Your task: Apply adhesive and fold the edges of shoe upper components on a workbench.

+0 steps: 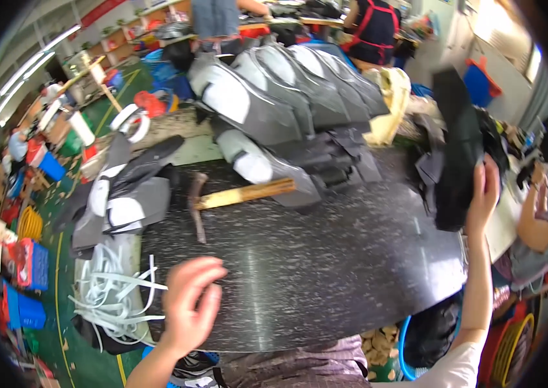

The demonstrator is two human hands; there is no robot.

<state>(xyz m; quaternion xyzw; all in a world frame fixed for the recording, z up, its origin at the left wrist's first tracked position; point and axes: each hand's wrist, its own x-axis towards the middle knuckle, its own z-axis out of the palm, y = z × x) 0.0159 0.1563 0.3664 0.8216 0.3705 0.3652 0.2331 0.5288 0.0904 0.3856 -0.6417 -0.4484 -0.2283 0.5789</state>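
At the right side of the dark speckled table, my right hand [486, 194] grips a long, flat black piece of material [456, 145] by its right edge and holds it up on end. Motion blurs that piece, and its kind does not show. My left hand [191, 304] hangs over the front left of the table, thumb apart from the curved fingers, with nothing in it. A hammer [245, 194] with a wooden handle lies farther back. Beside my left hand is a tangle of white strips [115, 294].
Grey and white cut pieces [280, 90] lie in overlapping rows along the table's far side, with another pile [128, 194] at the left. A roll of white tape [130, 123] stands at the far left. A blue-rimmed basket [404, 352] is below the front edge. Other people work nearby.
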